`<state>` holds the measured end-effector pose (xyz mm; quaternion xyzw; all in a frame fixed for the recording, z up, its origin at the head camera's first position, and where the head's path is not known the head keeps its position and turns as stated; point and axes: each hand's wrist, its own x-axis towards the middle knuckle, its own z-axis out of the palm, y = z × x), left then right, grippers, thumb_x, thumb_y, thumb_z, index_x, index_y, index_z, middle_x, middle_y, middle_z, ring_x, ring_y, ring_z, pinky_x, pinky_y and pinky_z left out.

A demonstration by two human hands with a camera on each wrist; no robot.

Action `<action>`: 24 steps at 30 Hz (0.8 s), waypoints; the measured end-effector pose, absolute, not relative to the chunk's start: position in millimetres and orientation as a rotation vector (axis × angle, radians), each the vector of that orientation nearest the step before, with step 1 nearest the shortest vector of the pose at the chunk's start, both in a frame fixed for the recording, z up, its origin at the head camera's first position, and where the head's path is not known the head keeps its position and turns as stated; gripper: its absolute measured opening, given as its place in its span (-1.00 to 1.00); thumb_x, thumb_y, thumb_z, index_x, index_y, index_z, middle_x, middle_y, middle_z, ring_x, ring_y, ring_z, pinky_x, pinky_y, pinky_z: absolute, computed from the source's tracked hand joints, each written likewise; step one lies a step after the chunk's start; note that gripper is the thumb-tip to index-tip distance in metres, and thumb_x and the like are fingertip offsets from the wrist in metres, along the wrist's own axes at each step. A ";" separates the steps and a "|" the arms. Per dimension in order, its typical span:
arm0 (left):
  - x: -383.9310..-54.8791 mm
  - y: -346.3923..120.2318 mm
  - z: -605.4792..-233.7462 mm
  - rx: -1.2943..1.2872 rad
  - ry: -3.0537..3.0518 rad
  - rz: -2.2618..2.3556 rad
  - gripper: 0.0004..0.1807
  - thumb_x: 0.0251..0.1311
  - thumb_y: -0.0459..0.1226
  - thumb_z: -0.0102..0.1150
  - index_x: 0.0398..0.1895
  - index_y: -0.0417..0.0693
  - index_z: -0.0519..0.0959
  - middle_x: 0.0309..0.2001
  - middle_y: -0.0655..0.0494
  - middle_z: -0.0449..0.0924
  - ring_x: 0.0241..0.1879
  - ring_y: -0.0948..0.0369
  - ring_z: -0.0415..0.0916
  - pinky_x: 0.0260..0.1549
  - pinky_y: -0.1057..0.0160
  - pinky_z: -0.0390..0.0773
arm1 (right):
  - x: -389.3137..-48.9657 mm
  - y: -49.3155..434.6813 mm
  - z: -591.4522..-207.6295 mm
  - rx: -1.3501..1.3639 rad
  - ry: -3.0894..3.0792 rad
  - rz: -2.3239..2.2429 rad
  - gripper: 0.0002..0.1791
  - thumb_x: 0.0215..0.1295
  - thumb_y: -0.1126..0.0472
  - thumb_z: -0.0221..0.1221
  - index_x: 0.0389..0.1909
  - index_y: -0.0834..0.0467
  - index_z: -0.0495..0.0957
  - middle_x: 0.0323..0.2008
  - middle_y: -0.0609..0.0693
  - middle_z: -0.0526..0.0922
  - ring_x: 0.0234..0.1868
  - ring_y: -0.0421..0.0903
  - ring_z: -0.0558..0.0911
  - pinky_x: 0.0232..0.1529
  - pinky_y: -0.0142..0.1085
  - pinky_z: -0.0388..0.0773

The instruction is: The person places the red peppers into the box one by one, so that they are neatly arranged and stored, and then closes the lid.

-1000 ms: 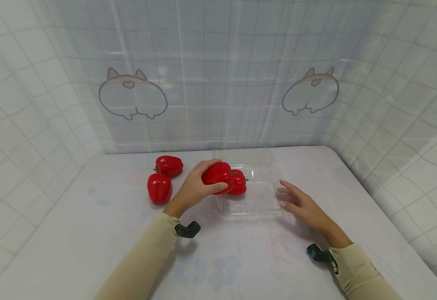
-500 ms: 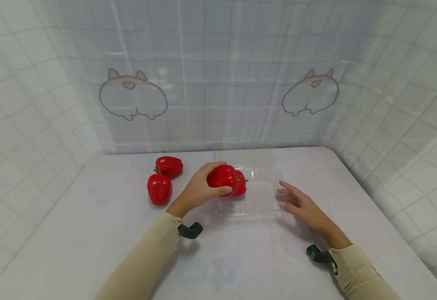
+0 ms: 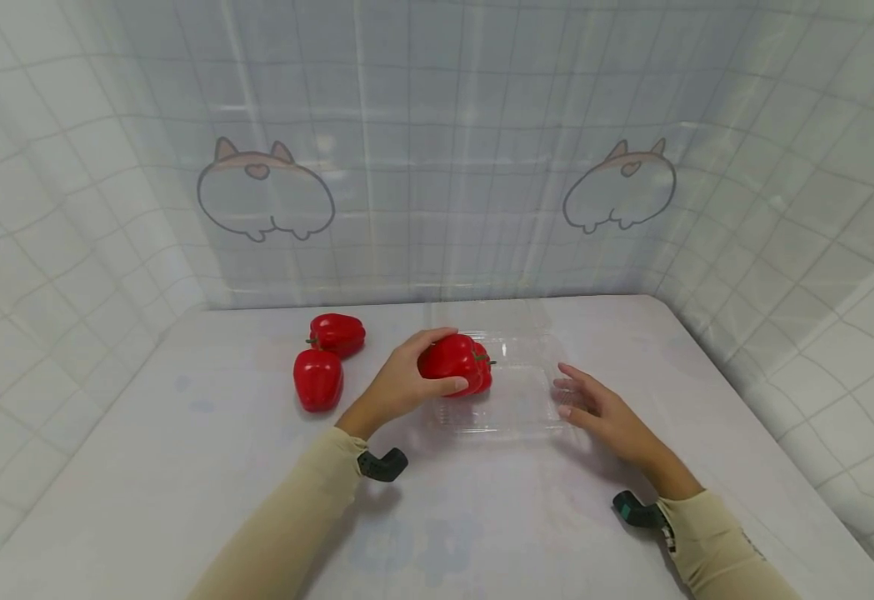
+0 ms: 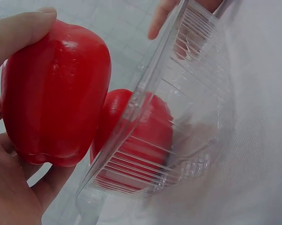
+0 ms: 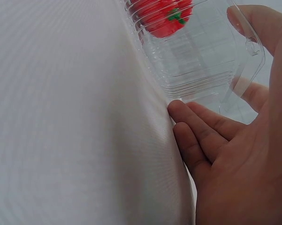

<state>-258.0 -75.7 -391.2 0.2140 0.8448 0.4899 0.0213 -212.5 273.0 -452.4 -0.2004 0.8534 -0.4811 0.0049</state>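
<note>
My left hand (image 3: pixel 399 379) grips a red bell pepper (image 3: pixel 444 358) from its left side, thumb in front and fingers behind. This pepper is held over the left part of a clear plastic clamshell container (image 3: pixel 530 396). Inside, a second red bell pepper (image 4: pixel 150 131) shows through the ribbed wall in the left wrist view; from the head it is mostly hidden behind the held one. At the container's right side rests my right hand (image 3: pixel 609 421), thumb and fingers spread. The right wrist view has its fingertips (image 5: pixel 177 107) low by the outer wall and its thumb at the rim.
Two more red bell peppers, one in front (image 3: pixel 319 381) and one behind (image 3: pixel 337 333), lie on the white-covered table to the left. The container's clear lid (image 3: pixel 489 315) lies folded back. Grid-patterned curtains (image 3: pixel 437 167) enclose the back and sides.
My left hand has moved slightly right and down with the bell pepper, which now covers more of the one in the container. The right hand has stayed put.
</note>
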 end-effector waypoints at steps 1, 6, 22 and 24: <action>-257.9 -75.5 -391.8 0.663 2.623 1.515 -0.17 0.00 0.01 0.52 0.39 0.36 0.37 0.27 0.27 0.40 0.24 0.12 0.34 -0.09 0.03 0.66 | -212.5 273.1 -452.7 -0.626 2.673 -1.505 -0.26 0.46 0.13 0.17 0.55 0.15 0.10 0.32 0.24 0.44 0.29 0.19 0.49 0.16 -0.49 0.37; -257.5 -77.3 -390.8 0.645 2.614 1.509 -0.19 0.00 0.03 0.50 0.38 0.41 0.38 0.27 0.27 0.40 0.24 0.12 0.34 -0.10 0.03 0.67 | -213.2 273.0 -453.7 -0.621 2.672 -1.503 -0.26 0.46 0.12 0.17 0.55 0.15 0.09 0.33 0.23 0.44 0.30 0.18 0.49 0.25 -0.07 0.43; -256.5 -75.6 -382.8 0.662 2.560 1.446 -0.18 -0.01 0.04 0.51 0.38 0.31 0.39 0.22 0.23 0.46 0.20 0.12 0.39 -0.09 0.07 0.66 | -213.1 273.8 -453.1 -0.615 2.673 -1.503 -0.26 0.46 0.13 0.17 0.55 0.16 0.10 0.32 0.25 0.44 0.30 0.20 0.48 0.12 -0.53 0.36; -255.9 -74.4 -383.1 0.656 2.578 1.444 -0.18 0.00 0.04 0.51 0.38 0.30 0.39 0.21 0.23 0.46 0.18 0.13 0.40 -0.09 0.09 0.66 | -213.1 273.4 -452.2 -0.611 2.671 -1.500 -0.26 0.46 0.13 0.17 0.55 0.16 0.09 0.32 0.25 0.44 0.30 0.21 0.48 0.13 -0.50 0.38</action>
